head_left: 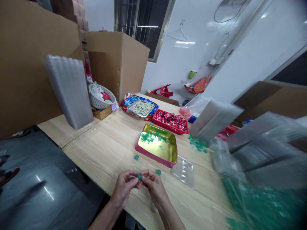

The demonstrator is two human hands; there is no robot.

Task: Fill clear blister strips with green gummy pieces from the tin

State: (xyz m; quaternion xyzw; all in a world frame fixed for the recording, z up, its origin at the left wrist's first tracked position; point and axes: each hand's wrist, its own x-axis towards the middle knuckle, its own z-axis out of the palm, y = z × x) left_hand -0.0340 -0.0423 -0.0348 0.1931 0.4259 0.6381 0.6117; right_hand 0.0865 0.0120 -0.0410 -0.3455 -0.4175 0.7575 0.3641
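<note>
Over the near edge of the table, my left hand [126, 185] and my right hand [153, 186] meet fingertip to fingertip. Between them they pinch a small green translucent piece [139, 176]; its exact kind is too small to tell. A similar green piece [136, 157] lies on the table just beyond my left hand, and another green piece [158, 172] is beside my right fingers. Past my hands stands a gold-lined tin [157, 153] with several green pieces inside. A clear plastic blister tray [183, 171] lies flat by the tin's right corner.
Behind the tin are a red basket [170, 121] of red packets and a blue tin [130, 101] holding a tray of pale pieces. Stacked clear trays [69, 92] stand left. More clear stacks [216, 119] and a green heap [268, 204] are right. Cardboard boxes [105, 57] stand behind.
</note>
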